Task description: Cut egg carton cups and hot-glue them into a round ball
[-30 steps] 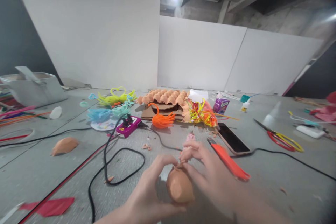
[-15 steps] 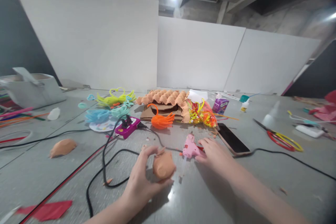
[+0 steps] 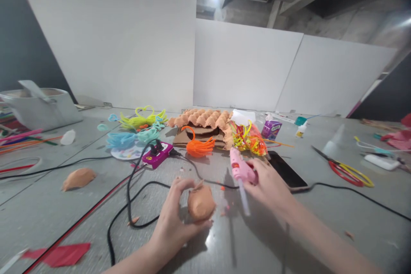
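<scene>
My left hand (image 3: 175, 216) is curled around a rounded, tan egg-carton cup (image 3: 201, 203), thumb below and fingers above it. Off to the right, my right hand (image 3: 265, 182) grips a pink hot glue gun (image 3: 242, 169) by its handle, raised off the table. A clear glue stick (image 3: 244, 201) pokes out of the gun's back end toward me. Beyond the hands, an orange pipe-cleaner bundle with a curved neck (image 3: 199, 146) sits before a tan egg carton (image 3: 205, 118). A second carton piece (image 3: 78, 178) lies at the left.
A purple power strip (image 3: 157, 156) with black cables (image 3: 128, 199) lies left of centre. On the right are a phone (image 3: 285, 170), scissors (image 3: 349, 173) and a glue bottle (image 3: 301, 129). A grey bucket (image 3: 54, 109) stands far left; red scrap (image 3: 66, 254) lies front left.
My right hand has closed on the pink glue gun and lifted it from the table, moving slightly right. The left hand keeps its hold on the carton cup.
</scene>
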### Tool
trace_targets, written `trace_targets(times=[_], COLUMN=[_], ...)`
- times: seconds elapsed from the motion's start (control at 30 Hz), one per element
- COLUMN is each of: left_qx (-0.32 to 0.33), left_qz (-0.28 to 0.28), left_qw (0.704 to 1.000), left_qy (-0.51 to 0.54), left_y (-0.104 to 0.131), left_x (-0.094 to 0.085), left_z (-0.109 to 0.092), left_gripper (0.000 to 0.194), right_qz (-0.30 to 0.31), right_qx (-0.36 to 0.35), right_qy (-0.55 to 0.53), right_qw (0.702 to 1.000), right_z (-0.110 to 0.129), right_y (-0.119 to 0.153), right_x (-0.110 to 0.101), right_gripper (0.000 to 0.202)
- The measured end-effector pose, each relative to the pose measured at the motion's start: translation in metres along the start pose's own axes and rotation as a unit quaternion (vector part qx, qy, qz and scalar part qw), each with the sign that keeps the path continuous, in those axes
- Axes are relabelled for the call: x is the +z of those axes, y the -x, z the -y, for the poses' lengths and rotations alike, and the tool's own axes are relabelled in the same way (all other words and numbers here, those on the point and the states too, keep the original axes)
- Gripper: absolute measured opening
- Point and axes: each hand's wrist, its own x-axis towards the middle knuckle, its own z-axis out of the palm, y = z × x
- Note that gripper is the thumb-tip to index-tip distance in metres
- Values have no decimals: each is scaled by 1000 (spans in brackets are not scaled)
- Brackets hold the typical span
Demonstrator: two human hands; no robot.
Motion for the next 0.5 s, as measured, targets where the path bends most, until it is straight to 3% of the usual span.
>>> trace_targets(times=[0.17, 0.27, 0.4, 0.5], left_qx=[35, 39, 43, 35], left_qz=[-7, -8, -24, -41], left_qw=[999, 999, 998, 998], left_qy=[-14, -20, -29, -40], left_y=[-4, -4, -4, -5], left_x=[-3, -3, -3, -2], left_z=[-7, -8, -7, -7], left_gripper=[60, 57, 58, 56], right_qz=[17, 69, 212, 253], right_qx=[-18, -5, 50, 67], right_qy=[-89, -161, -313, -347], right_qw=[996, 985, 924, 901], right_z=[8, 13, 18, 19], right_y=[2, 8, 14, 15], right_x=[-32, -39, -40, -40], right_gripper=[10, 10, 20, 27])
